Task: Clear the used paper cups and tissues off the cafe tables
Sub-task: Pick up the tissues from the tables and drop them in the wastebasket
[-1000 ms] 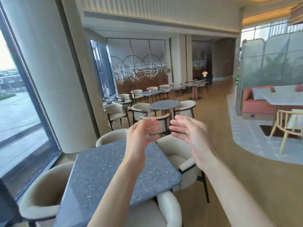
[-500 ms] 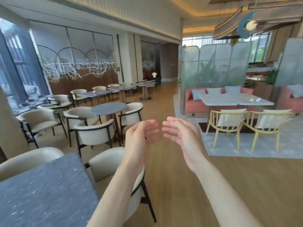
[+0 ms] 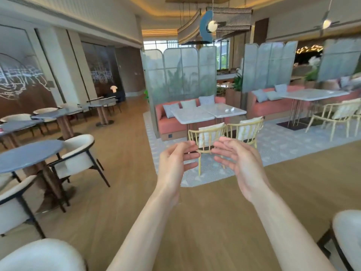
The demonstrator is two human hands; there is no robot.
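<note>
My left hand and my right hand are raised in front of me, palms facing each other, fingers relaxed and holding nothing. Far ahead stands a white marble table beside a second one, and small crumpled white tissues lie on the right one. A small red cup shows at the far left edge on a dark grey table; only part of it is visible.
A round dark table with cream armchairs stands left. Yellow wooden chairs front the marble tables, with a coral sofa behind. Wooden floor runs ahead; a cream chair sits at lower right.
The view has swung right, away from the window and the dark speckled table, toward the marble tables. Both hands keep the same raised, empty pose.
</note>
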